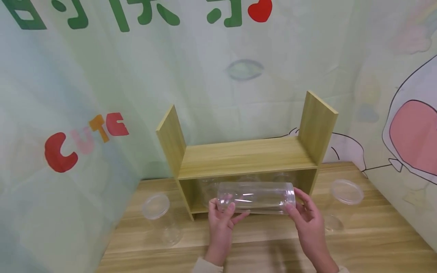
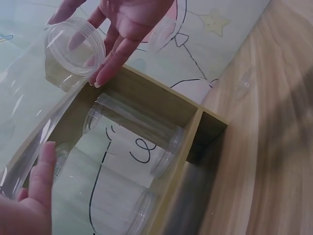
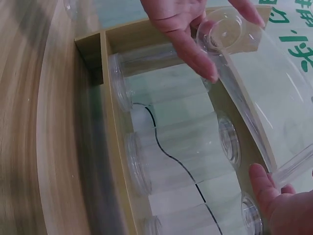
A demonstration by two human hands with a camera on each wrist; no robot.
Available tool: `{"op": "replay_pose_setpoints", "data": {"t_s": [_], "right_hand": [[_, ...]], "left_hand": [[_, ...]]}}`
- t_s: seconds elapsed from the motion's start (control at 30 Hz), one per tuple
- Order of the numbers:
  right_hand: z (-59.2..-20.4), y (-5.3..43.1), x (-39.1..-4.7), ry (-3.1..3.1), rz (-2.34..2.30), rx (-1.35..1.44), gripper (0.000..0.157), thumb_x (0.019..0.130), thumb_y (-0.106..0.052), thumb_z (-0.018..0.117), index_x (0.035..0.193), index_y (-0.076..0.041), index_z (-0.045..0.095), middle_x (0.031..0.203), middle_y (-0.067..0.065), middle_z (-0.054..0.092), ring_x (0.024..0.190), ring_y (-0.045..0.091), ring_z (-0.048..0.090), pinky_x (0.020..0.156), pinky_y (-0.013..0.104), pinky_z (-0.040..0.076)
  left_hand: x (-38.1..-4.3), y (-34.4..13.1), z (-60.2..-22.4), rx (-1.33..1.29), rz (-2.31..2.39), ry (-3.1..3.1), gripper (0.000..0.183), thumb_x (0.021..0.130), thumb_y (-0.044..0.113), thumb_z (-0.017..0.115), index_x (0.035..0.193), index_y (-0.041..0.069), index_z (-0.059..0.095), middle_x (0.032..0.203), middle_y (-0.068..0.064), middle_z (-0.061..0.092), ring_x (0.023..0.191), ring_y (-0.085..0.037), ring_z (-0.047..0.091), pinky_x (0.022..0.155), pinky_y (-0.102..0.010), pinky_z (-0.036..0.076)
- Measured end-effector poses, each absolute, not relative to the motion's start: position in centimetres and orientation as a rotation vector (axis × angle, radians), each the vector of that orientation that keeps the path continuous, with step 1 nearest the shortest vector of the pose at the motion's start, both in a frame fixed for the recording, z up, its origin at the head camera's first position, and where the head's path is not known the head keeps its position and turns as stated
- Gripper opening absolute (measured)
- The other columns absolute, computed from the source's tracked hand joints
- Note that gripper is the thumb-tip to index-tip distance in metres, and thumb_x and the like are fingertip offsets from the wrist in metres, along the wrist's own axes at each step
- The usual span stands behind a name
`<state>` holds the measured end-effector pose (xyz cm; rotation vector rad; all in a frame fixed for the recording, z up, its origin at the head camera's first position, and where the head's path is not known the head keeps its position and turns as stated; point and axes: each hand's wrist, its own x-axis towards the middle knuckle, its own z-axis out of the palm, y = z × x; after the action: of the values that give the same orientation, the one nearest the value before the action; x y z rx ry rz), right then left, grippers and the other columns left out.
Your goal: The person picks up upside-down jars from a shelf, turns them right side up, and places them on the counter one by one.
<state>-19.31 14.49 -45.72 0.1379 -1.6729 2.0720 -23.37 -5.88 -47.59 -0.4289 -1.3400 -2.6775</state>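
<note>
A clear plastic jar (image 1: 256, 195) is held sideways in front of the wooden shelf (image 1: 246, 155). My left hand (image 1: 220, 229) grips its left end, thumb in front. At the other end, my right hand (image 1: 310, 225) holds the ridged rim between thumb and fingers. The right wrist view shows the round base of the jar at the left hand's end. Inside the shelf's lower compartment stand several more clear jars (image 3: 176, 147), partly hidden behind the held one in the head view.
One clear lidded jar (image 1: 158, 218) stands on the wooden table (image 1: 252, 246) left of the shelf. Another lidded jar (image 1: 345, 193) is to its right. Two upright side panels rise above the shelf's top board. A printed cloth (image 1: 211, 87) hangs behind.
</note>
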Motion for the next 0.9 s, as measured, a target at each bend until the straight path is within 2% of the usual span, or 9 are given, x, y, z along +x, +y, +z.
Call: {"op": "replay_pose_setpoints", "data": {"t_s": [0.2, 0.33, 0.43, 0.53, 0.73, 0.9], "right_hand": [[-45.8, 15.4, -19.1, -1.517, 2.177, 0.264, 0.040, 0.095, 0.013, 0.052, 0.135, 0.004, 0.051, 0.120, 0.013, 0.060, 0.097, 0.022, 0.069, 0.085, 0.035, 0.054], [-45.5, 16.1, -19.2, -1.395, 2.244, 0.378, 0.040, 0.094, 0.018, 0.048, 0.132, 0.005, 0.052, 0.121, 0.019, 0.058, 0.100, 0.026, 0.068, 0.083, 0.038, 0.054], [-45.1, 16.7, -19.3, -1.404, 2.216, 0.413, 0.042, 0.093, 0.020, 0.048, 0.132, 0.008, 0.052, 0.121, 0.018, 0.059, 0.106, 0.024, 0.066, 0.081, 0.039, 0.055], [-44.9, 17.4, -19.4, -1.462, 2.162, 0.424, 0.043, 0.092, 0.020, 0.049, 0.134, 0.011, 0.049, 0.126, 0.015, 0.060, 0.111, 0.022, 0.064, 0.080, 0.039, 0.055], [-45.1, 18.9, -19.1, -1.549, 2.063, 0.367, 0.046, 0.087, 0.023, 0.054, 0.132, 0.014, 0.050, 0.129, 0.010, 0.061, 0.113, 0.019, 0.061, 0.079, 0.033, 0.057], [-44.9, 20.3, -18.6, -1.638, 1.963, 0.253, 0.045, 0.082, 0.025, 0.060, 0.126, 0.015, 0.055, 0.129, 0.004, 0.061, 0.117, 0.015, 0.057, 0.085, 0.022, 0.053]], "left_hand": [[-23.0, -6.3, -48.0, -0.468, -2.634, -1.511, 0.022, 0.096, 0.005, 0.057, 0.109, 0.002, 0.039, 0.130, -0.013, 0.051, 0.114, -0.030, 0.060, 0.079, -0.054, 0.055], [-23.2, -7.2, -47.8, -0.494, -2.554, -1.669, 0.024, 0.094, 0.004, 0.060, 0.106, -0.002, 0.041, 0.134, -0.018, 0.047, 0.114, -0.028, 0.059, 0.084, -0.051, 0.054], [-23.4, -8.0, -47.4, -0.527, -2.424, -1.789, 0.027, 0.092, 0.002, 0.061, 0.107, -0.009, 0.042, 0.136, -0.021, 0.044, 0.118, -0.030, 0.052, 0.089, -0.047, 0.053], [-23.8, -9.1, -46.6, -0.570, -2.266, -1.871, 0.028, 0.089, -0.002, 0.060, 0.108, -0.013, 0.044, 0.136, -0.021, 0.043, 0.123, -0.034, 0.046, 0.095, -0.044, 0.048], [-24.9, -12.3, -43.7, -0.737, -1.911, -1.874, 0.027, 0.083, -0.010, 0.061, 0.107, -0.012, 0.049, 0.132, -0.020, 0.049, 0.121, -0.024, 0.048, 0.090, -0.037, 0.047], [-26.1, -14.7, -39.7, -0.828, -1.617, -1.823, 0.028, 0.080, -0.013, 0.064, 0.106, -0.011, 0.053, 0.132, -0.022, 0.047, 0.119, -0.027, 0.047, 0.084, -0.033, 0.043]]}}
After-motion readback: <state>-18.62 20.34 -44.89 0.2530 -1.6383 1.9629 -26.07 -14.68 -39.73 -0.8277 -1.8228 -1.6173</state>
